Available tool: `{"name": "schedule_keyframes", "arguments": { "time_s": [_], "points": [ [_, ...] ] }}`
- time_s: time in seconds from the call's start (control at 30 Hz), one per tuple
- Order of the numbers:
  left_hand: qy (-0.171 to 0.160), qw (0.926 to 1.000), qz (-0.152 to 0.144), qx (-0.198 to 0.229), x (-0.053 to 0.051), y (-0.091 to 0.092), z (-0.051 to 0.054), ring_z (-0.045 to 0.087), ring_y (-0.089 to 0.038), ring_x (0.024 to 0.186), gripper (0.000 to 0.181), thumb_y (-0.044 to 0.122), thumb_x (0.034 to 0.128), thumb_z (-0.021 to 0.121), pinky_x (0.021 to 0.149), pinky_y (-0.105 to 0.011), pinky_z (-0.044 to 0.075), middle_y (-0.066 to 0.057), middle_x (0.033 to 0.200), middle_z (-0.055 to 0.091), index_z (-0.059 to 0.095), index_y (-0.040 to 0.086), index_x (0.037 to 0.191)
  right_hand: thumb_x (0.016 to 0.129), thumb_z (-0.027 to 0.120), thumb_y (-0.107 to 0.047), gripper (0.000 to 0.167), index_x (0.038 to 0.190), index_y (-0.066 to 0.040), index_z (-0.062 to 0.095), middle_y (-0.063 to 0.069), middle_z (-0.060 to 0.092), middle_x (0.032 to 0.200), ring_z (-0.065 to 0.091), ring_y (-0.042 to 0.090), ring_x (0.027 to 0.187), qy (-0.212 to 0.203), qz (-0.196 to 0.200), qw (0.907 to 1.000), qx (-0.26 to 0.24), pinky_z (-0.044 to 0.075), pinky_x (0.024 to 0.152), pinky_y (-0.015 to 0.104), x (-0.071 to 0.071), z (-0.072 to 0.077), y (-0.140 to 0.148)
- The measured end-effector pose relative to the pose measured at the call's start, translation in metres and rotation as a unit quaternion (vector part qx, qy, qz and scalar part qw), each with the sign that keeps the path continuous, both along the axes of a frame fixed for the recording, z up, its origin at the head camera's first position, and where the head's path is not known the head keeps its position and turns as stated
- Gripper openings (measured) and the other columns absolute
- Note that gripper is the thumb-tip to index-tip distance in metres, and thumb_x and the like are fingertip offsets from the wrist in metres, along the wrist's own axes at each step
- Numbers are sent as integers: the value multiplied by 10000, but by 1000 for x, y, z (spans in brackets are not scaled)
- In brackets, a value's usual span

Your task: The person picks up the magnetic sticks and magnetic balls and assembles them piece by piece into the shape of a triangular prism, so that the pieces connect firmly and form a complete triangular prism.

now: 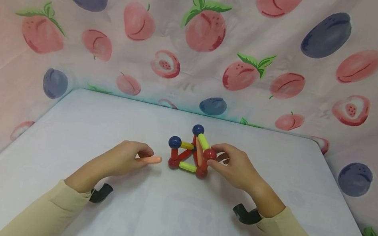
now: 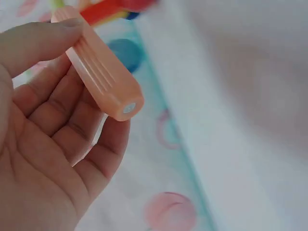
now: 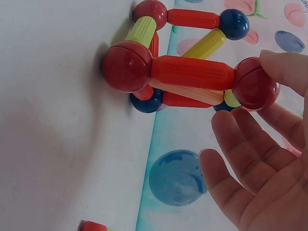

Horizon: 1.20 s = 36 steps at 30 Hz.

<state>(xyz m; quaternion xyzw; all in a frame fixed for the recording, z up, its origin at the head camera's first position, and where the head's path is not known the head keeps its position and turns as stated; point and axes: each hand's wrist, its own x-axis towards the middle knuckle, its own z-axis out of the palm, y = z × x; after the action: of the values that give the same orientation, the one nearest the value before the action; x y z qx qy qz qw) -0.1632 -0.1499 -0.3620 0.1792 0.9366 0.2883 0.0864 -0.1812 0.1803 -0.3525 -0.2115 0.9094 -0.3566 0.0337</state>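
In the head view, a frame of magnetic rods and balls stands mid-table, with blue balls (image 1: 175, 142) at its upper left and back and red balls (image 1: 174, 162) at its base. My right hand (image 1: 236, 167) pinches the red ball (image 3: 256, 84) at the frame's upper right corner, atop an upright red rod (image 3: 192, 73). One orange rod (image 1: 199, 151) slants inside the frame. Left of the frame and apart from it, my left hand (image 1: 128, 160) holds a loose orange magnetic rod (image 2: 103, 72) between thumb and fingers. Its silvery end points out of the grip.
The white table (image 1: 174, 221) runs back to a fruit-printed cloth (image 1: 194, 82) hanging behind. Black curved pieces (image 1: 101, 193) sit at both wrists, by the sleeve cuffs. A red piece (image 3: 94, 226), mostly cut off, shows at the bottom of the right wrist view.
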Motion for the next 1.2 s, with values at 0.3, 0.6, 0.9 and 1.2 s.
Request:
{"name": "schedule_keyframes", "arguments": {
  "time_s": [0.3, 0.6, 0.9, 1.2],
  "points": [
    [992, 9869, -950, 852, 22, 27, 35, 594, -95, 900, 252, 317, 945, 715, 826, -294, 554, 104, 961, 640, 720, 121, 1104, 921, 739, -237, 454, 1324, -78, 604, 46, 657, 1185, 630, 225, 1008, 21, -43, 10000, 47, 556, 846, 402, 1, 0, 2],
    [1283, 9863, -758, 711, 17, 67, 16, 581, -125, 846, 249, 332, 951, 705, 751, -280, 526, 91, 882, 630, 726, 114, 1070, 913, 749, -231, 444, 1298, -53, 618, 60, 666, 1189, 640, 223, 1008, 138, 28, 9999, -51, 555, 862, 412, 0, -3, 1],
    [1925, 9790, -263, 620, 10, 94, -7, 546, -115, 721, 196, 263, 916, 754, 641, -230, 504, 43, 811, 617, 731, 87, 999, 914, 751, -231, 427, 1278, -47, 625, 57, 674, 1179, 647, 215, 1000, 267, 91, 9995, -133, 554, 868, 412, 1, -2, 1],
    [2326, 9712, -148, 506, 6, 101, -20, 606, -166, 758, 204, 214, 897, 775, 713, -298, 557, -24, 875, 668, 716, 47, 997, 913, 751, -223, 423, 1271, -35, 626, 64, 676, 1174, 651, 240, 1001, 263, 126, 9994, -212, 554, 873, 423, 1, -3, 2]
  ]
}}
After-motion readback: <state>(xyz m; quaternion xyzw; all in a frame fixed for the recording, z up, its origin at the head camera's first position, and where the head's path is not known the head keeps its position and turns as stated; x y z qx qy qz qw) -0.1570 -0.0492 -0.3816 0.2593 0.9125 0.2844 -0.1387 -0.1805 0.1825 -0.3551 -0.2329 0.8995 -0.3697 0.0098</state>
